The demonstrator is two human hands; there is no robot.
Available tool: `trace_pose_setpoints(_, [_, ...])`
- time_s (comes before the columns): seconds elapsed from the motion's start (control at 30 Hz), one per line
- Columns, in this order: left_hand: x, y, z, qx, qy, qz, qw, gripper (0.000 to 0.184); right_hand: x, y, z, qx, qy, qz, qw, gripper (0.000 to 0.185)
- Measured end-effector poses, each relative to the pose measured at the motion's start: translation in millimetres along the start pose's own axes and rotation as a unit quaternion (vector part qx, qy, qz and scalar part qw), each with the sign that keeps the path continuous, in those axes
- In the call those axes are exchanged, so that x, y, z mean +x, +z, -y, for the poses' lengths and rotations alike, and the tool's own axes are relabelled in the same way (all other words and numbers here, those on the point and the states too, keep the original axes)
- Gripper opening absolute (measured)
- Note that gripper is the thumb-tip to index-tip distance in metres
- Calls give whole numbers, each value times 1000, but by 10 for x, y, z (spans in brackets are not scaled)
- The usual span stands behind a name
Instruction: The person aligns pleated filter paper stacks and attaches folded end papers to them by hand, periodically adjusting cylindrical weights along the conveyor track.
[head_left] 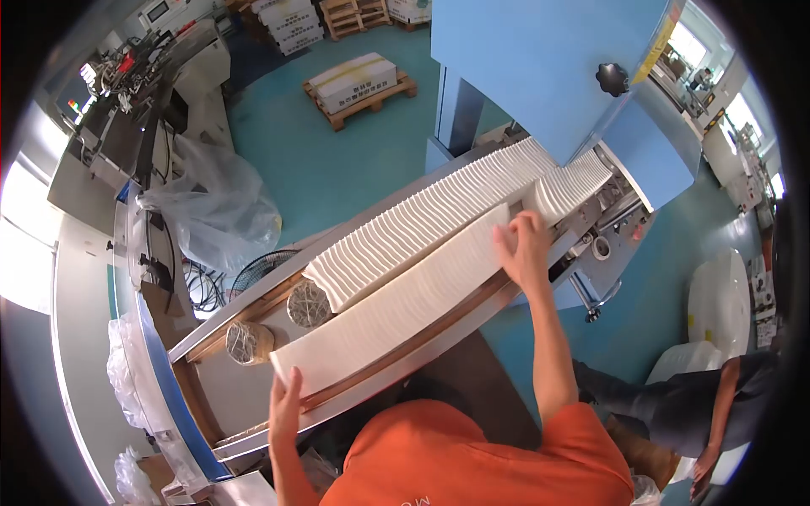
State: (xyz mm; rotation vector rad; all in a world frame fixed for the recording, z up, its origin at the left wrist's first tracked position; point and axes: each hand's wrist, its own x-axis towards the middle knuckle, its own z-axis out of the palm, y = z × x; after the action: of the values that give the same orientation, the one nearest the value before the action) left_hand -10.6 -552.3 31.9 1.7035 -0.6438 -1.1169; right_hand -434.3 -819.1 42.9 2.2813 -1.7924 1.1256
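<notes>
- Machine [527, 63]: a blue housing stood over the far right end of the counter.
- Counter [236, 395]: this long, raised-edge surface ran from lower left to the machine and carried the stacked sheets.
- Rear row [426, 211]: white, wavy-edged sheets stood along the far side of the front stack.
- Front stack [405, 295]: this long white block of sheets lay along the near side of the counter. It appeared soft and moderately light, flexible across its length and liable to bow or split mid-span. Recommended hold: both ends, with even inward pressure; a one-ended lift would probably shed sheets.
- Short row [575, 187]: wavy white sheets sat beyond the right end of the front stack, beside the machine.
- Right grip [526, 246]: bent fingers and thumb contacted the right end; closure could not be determined.
- Left grip [287, 406]: fingers and thumb bore on the left end; closure could not be determined.
- Round blocks [309, 304] [250, 343]: two wrapped pieces stood left of the rear row.
</notes>
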Motion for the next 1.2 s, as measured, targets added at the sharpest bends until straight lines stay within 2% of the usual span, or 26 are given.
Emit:
trace_pose_setpoints(0.03, [1,-188,-34,21,-14,-9,1000,44,22,-50,60,93,95,134,982,40])
trace_pose_setpoints(0.07, [-27,-346,-89,42,-28,-17,999,43,86,-129,113,181,187,263,929,46])
trace_pose_setpoints(0.1, [-98,-438,-241,38,-39,-29,998,44,92,-170,160,263,273,382,843,53])
trace_pose_setpoints(0.17, [-143,-658,-326,44,-51,-37,997,54,-89,16,284,266,214,397,852,68])
trace_pose_setpoints(0.27, [-177,-618,-199,86,-38,24,995,64,-390,219,855,234,134,388,881,92])
trace_pose_setpoints(0.3, [-217,-547,-266,45,-41,5,998,70,-478,238,1022,218,109,379,892,99])
trace_pose_setpoints(0.4, [-195,-664,-184,22,-17,2,1000,71,-447,108,1087,344,204,387,831,94])
trace_pose_setpoints(0.53, [-411,-796,-406,-29,-27,-24,999,68,-576,-37,1299,390,200,309,844,91])
trace_pose_setpoints(0.57, [-485,-882,-462,-64,-6,-22,998,68,-652,-49,1338,414,191,293,840,89])
trace_pose_setpoints(0.6, [-492,-1002,-377,-61,34,-23,997,70,-625,-147,1489,347,181,286,874,86])
trace_pose_setpoints(0.63, [-590,-1225,-277,-54,70,-38,995,72,-636,-264,1769,377,192,296,856,86])
trace_pose_setpoints(0.67, [-800,-1401,-368,-93,54,-45,993,79,-703,-204,1832,334,143,287,887,85])
trace_pose_setpoints(0.73, [-1189,-1829,-145,-89,109,-117,983,93,-733,-81,2190,318,101,285,899,91])
trace_pose_setpoints(0.8, [-1803,-2180,-4,-58,55,-233,969,95,-730,126,2876,438,34,341,831,97])
trace_pose_setpoints(0.93, [-3007,-2462,878,-165,39,-417,893,101,-1086,572,4300,404,-136,490,761,93])
trace_pose_setpoints(1.0, [-3675,-2293,1320,-228,3,-520,823,97,-1570,569,5236,457,-171,599,634,84])
trace_pose_setpoints(1.07, [-4303,-1958,1702,-288,-11,-616,734,92,-2196,592,5977,421,-255,686,536,77])
trace_pose_setpoints(1.17, [-4794,-1201,2143,-380,-56,-719,579,94,-3349,884,6766,358,-392,726,438,88])
trace_pose_setpoints(1.2, [-4856,-938,2286,-378,-69,-743,548,88,-3765,980,6958,342,-426,738,396,92])
